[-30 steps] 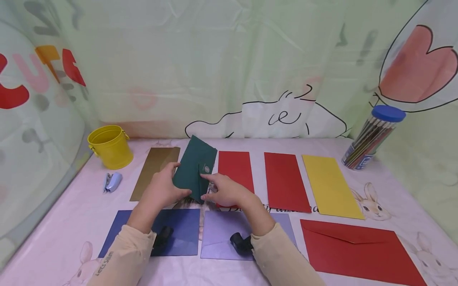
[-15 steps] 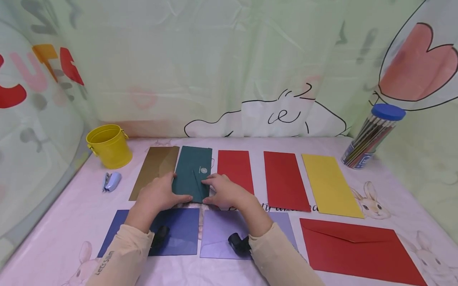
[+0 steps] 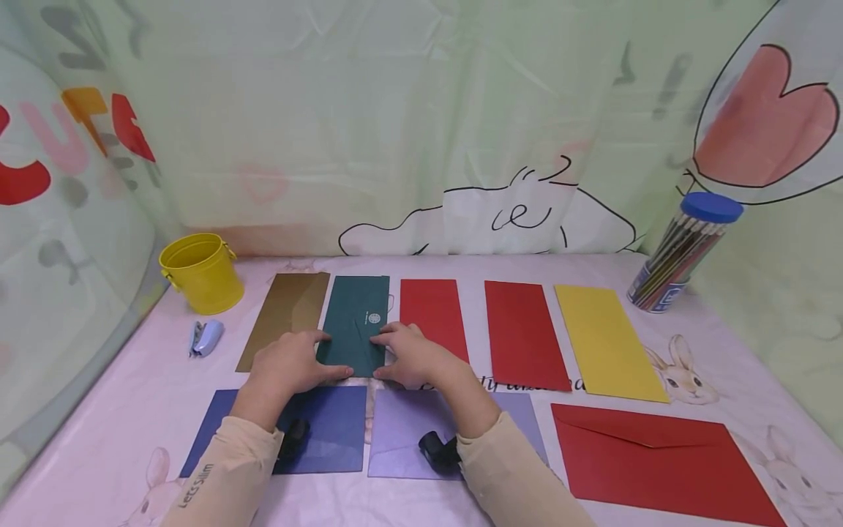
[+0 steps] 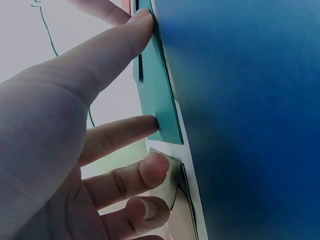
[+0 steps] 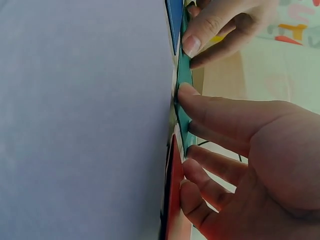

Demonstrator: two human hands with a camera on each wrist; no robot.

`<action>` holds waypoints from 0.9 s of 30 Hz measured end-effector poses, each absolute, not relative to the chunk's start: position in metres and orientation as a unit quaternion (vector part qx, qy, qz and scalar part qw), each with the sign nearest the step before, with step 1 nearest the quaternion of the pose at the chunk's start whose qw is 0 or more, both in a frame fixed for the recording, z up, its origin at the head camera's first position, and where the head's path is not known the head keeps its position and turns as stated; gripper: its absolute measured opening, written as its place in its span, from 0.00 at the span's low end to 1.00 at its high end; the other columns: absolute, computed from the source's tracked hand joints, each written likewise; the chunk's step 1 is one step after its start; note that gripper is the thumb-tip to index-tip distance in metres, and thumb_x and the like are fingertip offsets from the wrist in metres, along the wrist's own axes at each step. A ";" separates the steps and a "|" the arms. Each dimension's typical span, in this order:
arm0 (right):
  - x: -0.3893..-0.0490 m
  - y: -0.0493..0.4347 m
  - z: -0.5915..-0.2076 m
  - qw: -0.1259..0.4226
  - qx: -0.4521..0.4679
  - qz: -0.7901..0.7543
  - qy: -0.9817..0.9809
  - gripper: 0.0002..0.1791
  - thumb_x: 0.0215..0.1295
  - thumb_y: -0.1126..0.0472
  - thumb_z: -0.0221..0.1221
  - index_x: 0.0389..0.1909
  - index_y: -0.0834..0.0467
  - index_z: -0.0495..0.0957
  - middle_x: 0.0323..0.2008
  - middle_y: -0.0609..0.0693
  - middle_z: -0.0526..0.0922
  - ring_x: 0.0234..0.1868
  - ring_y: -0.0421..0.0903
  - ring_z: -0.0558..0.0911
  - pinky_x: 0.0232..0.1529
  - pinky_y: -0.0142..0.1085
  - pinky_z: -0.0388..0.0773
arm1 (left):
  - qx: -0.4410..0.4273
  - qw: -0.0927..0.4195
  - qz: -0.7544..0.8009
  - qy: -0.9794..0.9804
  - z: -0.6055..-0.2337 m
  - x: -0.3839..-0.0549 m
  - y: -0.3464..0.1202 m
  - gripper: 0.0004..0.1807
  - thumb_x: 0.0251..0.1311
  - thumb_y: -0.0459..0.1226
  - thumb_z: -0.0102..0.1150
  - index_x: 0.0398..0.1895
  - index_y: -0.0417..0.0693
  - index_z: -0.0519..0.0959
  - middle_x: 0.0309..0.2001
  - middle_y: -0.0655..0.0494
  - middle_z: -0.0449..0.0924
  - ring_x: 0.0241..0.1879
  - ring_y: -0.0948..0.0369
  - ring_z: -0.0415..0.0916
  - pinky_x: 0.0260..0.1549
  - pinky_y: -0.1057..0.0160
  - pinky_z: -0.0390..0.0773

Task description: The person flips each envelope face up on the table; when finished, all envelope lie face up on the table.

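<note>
A dark green envelope (image 3: 356, 304) lies flat in the head view, upright in the back row, with a small pale emblem on it. My left hand (image 3: 285, 362) touches its left side with the index finger and its lower left corner with the thumb. My right hand (image 3: 416, 355) does likewise at the right side and lower right corner. In the left wrist view the thumb and index fingertip rest on the green envelope (image 4: 160, 95), the other fingers loosely bent. A brown envelope (image 3: 279, 318) lies to its left, a red one (image 3: 431, 311) to its right.
Nearer me lie a dark blue envelope (image 3: 329, 435), a lavender one (image 3: 398, 439) and a wide red one (image 3: 665, 461). Another red envelope (image 3: 527, 337) and a yellow one (image 3: 606, 337) continue the back row. A yellow bucket (image 3: 204, 274), stapler (image 3: 206, 338) and pencil tub (image 3: 681, 252) stand around.
The green envelope was tilted between both hands; it has come down and straightened, now flat between the brown and red envelopes. Both hands stayed at its lower edges.
</note>
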State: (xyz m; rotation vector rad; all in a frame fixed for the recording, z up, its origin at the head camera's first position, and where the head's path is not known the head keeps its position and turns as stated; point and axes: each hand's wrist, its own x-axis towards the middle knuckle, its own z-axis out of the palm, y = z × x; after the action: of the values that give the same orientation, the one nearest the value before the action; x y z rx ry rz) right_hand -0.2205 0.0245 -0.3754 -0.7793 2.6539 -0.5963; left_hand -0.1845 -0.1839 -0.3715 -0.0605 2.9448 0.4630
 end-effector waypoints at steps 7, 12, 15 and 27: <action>-0.220 0.025 -0.373 0.154 -0.275 -0.217 0.924 0.33 0.64 0.55 0.68 0.70 0.54 0.73 0.69 0.56 0.67 0.68 0.56 0.66 0.57 0.49 0.76 | -0.007 0.082 0.168 0.982 -0.373 -0.185 -0.183 0.44 0.52 0.61 0.70 0.67 0.43 0.74 0.60 0.36 0.76 0.54 0.41 0.76 0.45 0.38 0.78; -0.220 0.029 -0.367 0.148 -0.266 -0.243 0.921 0.33 0.63 0.55 0.69 0.69 0.51 0.74 0.67 0.57 0.69 0.67 0.57 0.67 0.55 0.52 0.77 | 0.024 0.061 0.190 0.980 -0.373 -0.187 -0.174 0.36 0.59 0.53 0.68 0.65 0.42 0.75 0.52 0.40 0.81 0.51 0.44 0.79 0.47 0.39 0.78; -0.220 0.037 -0.358 0.139 -0.251 -0.250 0.925 0.33 0.60 0.54 0.70 0.68 0.50 0.75 0.66 0.57 0.70 0.66 0.57 0.69 0.53 0.53 0.78 | 0.044 0.043 0.214 0.975 -0.372 -0.188 -0.165 0.31 0.61 0.48 0.68 0.65 0.44 0.75 0.36 0.49 0.81 0.36 0.52 0.79 0.35 0.50 0.82; -0.222 0.094 -0.346 0.120 -0.200 -0.252 0.939 0.36 0.58 0.55 0.72 0.69 0.50 0.74 0.64 0.57 0.73 0.65 0.58 0.70 0.53 0.53 0.78 | 0.155 0.020 0.322 0.934 -0.362 -0.190 -0.125 0.29 0.59 0.42 0.71 0.64 0.48 0.76 0.42 0.51 0.75 0.35 0.59 0.73 0.32 0.60 0.78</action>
State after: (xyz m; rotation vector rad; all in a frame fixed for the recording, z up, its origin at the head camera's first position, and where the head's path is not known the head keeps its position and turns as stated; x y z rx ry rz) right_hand -0.2215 0.0944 -0.3463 -0.5835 2.7446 -0.7368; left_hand -0.1903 -0.1246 -0.3615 0.4811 2.8967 0.9996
